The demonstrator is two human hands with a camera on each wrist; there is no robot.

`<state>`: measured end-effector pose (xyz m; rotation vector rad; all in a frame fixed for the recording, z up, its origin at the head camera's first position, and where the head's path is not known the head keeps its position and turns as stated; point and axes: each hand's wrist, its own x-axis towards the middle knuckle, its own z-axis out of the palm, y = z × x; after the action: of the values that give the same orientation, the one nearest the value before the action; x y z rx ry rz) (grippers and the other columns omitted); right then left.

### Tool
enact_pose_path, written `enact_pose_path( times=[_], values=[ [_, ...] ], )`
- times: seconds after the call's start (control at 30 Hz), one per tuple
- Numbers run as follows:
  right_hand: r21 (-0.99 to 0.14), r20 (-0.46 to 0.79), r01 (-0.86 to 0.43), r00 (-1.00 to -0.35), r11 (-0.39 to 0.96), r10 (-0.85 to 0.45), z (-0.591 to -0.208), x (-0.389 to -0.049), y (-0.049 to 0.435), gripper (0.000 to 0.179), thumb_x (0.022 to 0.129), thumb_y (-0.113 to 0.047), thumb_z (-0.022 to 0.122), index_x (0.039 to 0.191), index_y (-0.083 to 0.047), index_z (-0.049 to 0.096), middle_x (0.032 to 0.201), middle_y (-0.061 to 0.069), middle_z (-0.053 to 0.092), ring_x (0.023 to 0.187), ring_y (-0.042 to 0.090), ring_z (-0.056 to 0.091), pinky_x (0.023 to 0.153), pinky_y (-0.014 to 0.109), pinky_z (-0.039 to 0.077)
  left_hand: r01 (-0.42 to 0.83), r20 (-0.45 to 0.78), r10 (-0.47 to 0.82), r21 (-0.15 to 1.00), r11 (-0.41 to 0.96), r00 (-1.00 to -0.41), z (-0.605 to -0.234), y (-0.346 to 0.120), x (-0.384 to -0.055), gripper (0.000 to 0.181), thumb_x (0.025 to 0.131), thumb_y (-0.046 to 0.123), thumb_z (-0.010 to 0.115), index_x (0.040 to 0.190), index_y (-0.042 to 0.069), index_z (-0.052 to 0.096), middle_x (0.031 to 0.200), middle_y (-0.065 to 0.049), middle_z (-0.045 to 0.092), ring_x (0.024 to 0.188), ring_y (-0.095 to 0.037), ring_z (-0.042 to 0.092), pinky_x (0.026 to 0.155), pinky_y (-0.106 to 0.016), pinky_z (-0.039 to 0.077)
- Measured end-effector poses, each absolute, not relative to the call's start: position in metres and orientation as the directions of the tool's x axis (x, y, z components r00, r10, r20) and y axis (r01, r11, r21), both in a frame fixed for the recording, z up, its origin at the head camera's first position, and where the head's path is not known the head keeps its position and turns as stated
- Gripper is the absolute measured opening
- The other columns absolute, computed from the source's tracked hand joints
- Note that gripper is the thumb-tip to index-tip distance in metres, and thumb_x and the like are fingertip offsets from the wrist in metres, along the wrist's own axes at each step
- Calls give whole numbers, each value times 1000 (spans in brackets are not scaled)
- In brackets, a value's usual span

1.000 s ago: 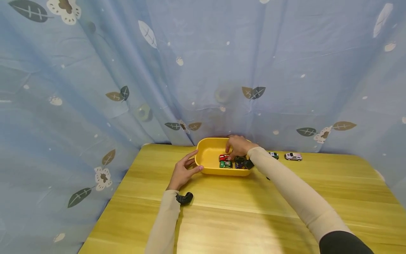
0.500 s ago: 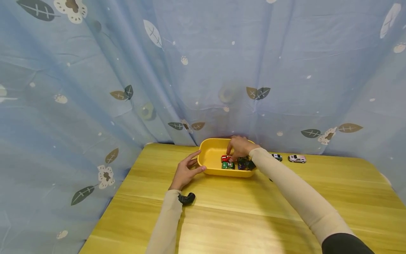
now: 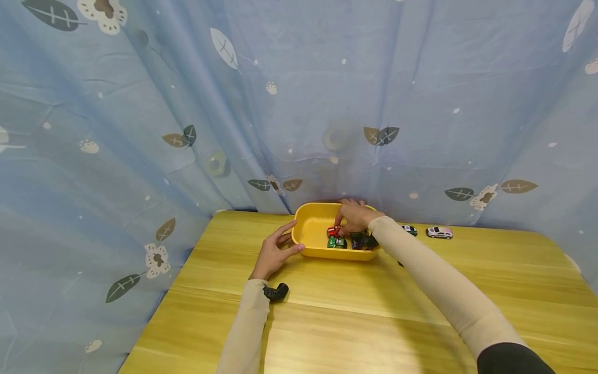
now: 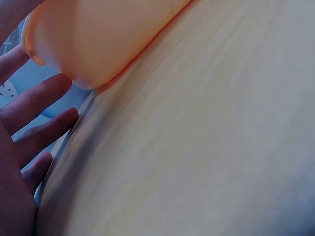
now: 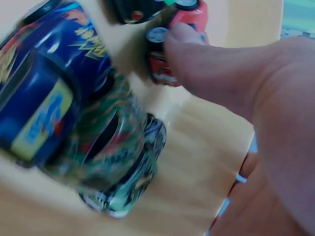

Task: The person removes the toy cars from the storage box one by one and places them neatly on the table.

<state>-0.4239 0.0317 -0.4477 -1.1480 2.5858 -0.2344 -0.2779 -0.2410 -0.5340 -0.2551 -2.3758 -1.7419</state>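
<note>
A yellow plastic bin (image 3: 308, 221) stands at the table's far edge. My left hand (image 3: 272, 255) steadies its left end, thumb at the front rim, fingers fairly straight and spread along the side in the left wrist view. Inside the bin, my right hand (image 3: 353, 216) pinches a red toy car (image 3: 333, 231); the thumb lies on it in the right wrist view, while the index fingertip is hidden there. A green toy car (image 3: 337, 243) sits just in front of it. Beside these are a dark blue toy car (image 5: 44, 88) and a camouflage toy car (image 5: 113, 132).
Right of the bin, a white-and-pink toy car (image 3: 439, 232) and a dark-and-white toy car (image 3: 410, 230), partly behind the right sleeve, sit on the wooden table (image 3: 336, 322). A small dark thing peeks out below that sleeve. A blue patterned curtain (image 3: 289, 104) hangs behind.
The head view has shifted slightly, moving everything a little right in the picture. Both hands keep their places at the bin, and the right hand stays at the red toy car.
</note>
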Motion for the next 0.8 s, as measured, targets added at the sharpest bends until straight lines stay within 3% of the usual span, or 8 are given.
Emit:
enact_pose_path(
  times=[0.27, 0.4, 0.57, 0.67, 0.8],
  values=[
    [-292, -104, -734, -613, 613, -783, -425, -424, 51, 28, 102, -26, 74, 127, -16, 79, 168, 23, 38, 154, 49, 30, 123, 72, 25, 236, 243, 18, 920, 314, -970, -534, -238, -278, 72, 90, 18, 87, 155, 21, 57, 160, -6, 55, 138, -33, 63, 112, -54, 52],
    [-320, -42, -761, -583, 564, -811, -405, -422, 71, 28, 103, -18, 71, 130, -9, 75, 153, 20, 56, 142, 44, 47, 121, 66, 35, 244, 250, 21, 914, 324, -968, -537, -237, -278, 72, 90, 19, 88, 155, 20, 57, 159, -9, 56, 137, -34, 63, 114, -56, 50],
    [-352, -15, -774, -557, 526, -830, -385, -420, 106, 28, 103, -6, 68, 131, -2, 72, 126, 15, 74, 112, 31, 68, 103, 53, 56, 236, 243, 20, 915, 327, -970, -541, -237, -278, 73, 90, 20, 88, 156, 20, 57, 159, -9, 56, 137, -32, 63, 114, -52, 51],
    [-342, 16, -781, -561, 523, -827, -380, -420, 127, 26, 102, -3, 69, 127, -1, 73, 116, 11, 76, 99, 25, 69, 96, 50, 57, 242, 253, 11, 913, 327, -967, -540, -237, -280, 73, 90, 21, 88, 156, 20, 56, 159, -7, 56, 137, -32, 63, 112, -48, 53],
    [-316, 36, -783, -575, 536, -818, -379, -418, 158, 25, 100, -3, 70, 125, -1, 74, 113, 11, 76, 97, 25, 67, 93, 51, 56, 247, 258, 10, 910, 334, -966, -538, -238, -281, 73, 91, 21, 87, 157, 19, 56, 162, -5, 53, 138, -32, 63, 110, -43, 55]
  ],
)
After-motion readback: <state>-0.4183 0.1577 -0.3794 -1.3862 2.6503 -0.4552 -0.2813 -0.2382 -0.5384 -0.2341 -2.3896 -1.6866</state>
